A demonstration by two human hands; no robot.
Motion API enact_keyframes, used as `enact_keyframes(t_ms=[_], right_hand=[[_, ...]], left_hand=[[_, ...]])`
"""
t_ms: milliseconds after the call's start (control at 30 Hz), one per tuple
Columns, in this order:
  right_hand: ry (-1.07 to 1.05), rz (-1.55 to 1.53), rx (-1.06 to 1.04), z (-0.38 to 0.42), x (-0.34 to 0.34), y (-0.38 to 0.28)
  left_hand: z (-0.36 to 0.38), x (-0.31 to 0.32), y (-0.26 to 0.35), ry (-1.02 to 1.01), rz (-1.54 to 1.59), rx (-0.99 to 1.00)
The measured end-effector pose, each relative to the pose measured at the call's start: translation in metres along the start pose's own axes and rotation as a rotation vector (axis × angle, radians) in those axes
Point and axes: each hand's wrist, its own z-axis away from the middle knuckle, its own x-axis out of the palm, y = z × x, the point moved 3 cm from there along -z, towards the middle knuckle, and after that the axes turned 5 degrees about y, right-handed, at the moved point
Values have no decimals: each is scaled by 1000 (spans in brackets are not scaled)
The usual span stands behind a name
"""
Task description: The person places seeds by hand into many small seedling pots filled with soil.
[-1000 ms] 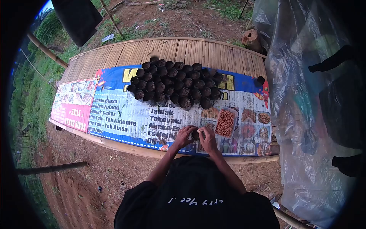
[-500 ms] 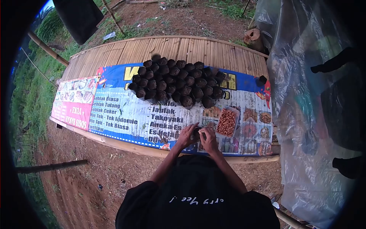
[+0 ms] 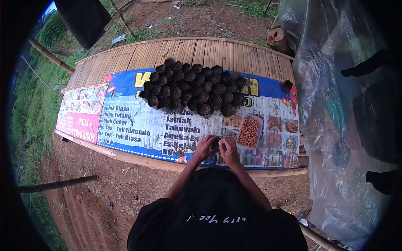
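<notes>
Near the front edge of the table, my left hand (image 3: 204,148) is wrapped round a small black seedling bag (image 3: 215,145). My right hand (image 3: 228,151) is closed in a pinch at the right side of that bag's mouth; whatever its fingertips hold is too small to make out. Just right of it stands a clear plastic tub (image 3: 261,130) full of reddish-brown seeds that look like peanuts (image 3: 248,132). Beyond both hands, many black seedling bags (image 3: 193,88) filled with dark soil stand close together.
A printed banner (image 3: 125,142) covers much of the bamboo-slat table (image 3: 176,48). One black bag (image 3: 287,85) sits apart at the right end. A clear plastic sheet (image 3: 331,167) hangs on the right, and a bamboo pole (image 3: 56,183) juts in at left.
Both hands stay at the seedling bag, with slight finger movement. The left fingers look more curled round it. The view has shifted slightly.
</notes>
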Motion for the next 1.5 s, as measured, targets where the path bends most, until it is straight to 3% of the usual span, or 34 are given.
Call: enact_keyframes(t_ms=[167, 267, 533, 700, 900, 1000, 1067, 1200, 1400, 1500], right_hand=[[-37, -76, 94, -3, -4, -9], [32, 14, -2, 2, 0, -2], [14, -78, 43, -4, -2, -5], [-3, -96, 50, 0, -1, -3], [22, -26, 1, 4, 1, -4], [-4, -75, 89, 2, 0, -3], [71, -37, 39, 1, -1, -4], [-19, -96, 66, 4, 0, -5], [59, 6, 6, 6, 0, -1], [-54, -106, 96, 3, 0, -2]], left_hand=[[3, -1, 3, 17, -62, -28], [4, 4, -4, 60, -47, -37], [1, -3, 9, 100, -81, -20], [-4, -9, 1, -51, -48, -43], [1, 6, -6, 90, -53, 6], [2, 7, -6, 21, -51, 7], [-1, 5, -5, 15, -71, 5], [2, 4, 0, 52, -110, -5], [1, 5, 4, 68, -162, -33], [2, 3, 7, 95, -178, -18]])
